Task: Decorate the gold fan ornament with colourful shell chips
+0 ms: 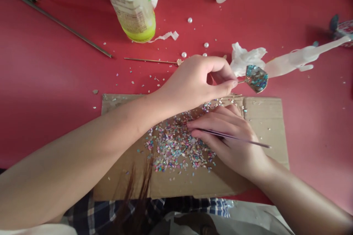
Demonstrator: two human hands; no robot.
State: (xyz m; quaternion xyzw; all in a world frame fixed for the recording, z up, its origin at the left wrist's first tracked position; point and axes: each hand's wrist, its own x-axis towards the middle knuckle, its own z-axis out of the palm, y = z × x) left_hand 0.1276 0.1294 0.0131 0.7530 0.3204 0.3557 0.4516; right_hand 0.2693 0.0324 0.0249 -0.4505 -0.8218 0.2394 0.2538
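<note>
My left hand pinches the thin metal stem of a hairpin between thumb and fingers. Its fan-shaped head, covered in blue-green and pale shell-like chips with a gold rim, points right. Below, my right hand grips a slim purple stick like a pen; its working tip is hidden by the fingers. The right fingertips are low over a spread of tiny multicoloured chips. These lie scattered on a flat piece of brown cardboard.
A bottle with a yellow-green base stands at the back. Behind my left hand lie another metal pin and loose pearl beads. Crumpled white tissue and a whitish squeeze tube lie right. A long rod rests left.
</note>
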